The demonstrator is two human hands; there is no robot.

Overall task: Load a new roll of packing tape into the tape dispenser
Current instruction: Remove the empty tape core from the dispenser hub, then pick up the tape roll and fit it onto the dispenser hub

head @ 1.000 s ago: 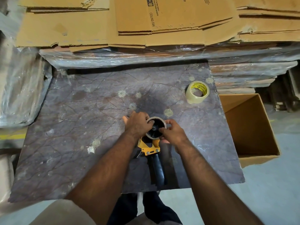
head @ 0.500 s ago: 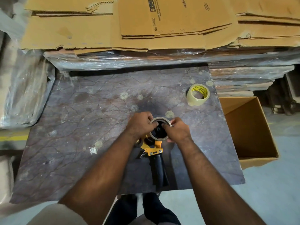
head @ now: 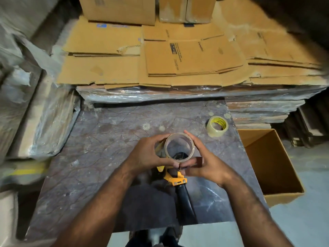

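An empty brown cardboard tape core is held up between my left hand and my right hand, lifted above the dispenser. The tape dispenser, yellow with a black handle, lies on the dark marbled table under my hands; its black hub shows through the core. A new roll of clear packing tape with a yellow inner label sits on the table's far right corner, away from both hands.
An open, empty cardboard box stands on the floor right of the table. Flattened cartons lie stacked on plastic-wrapped bundles behind the table. More wrapped bundles sit to the left.
Both hands have lifted the empty core up off the dispenser's hub. The camera has tilted up, so more of the carton stack is visible.
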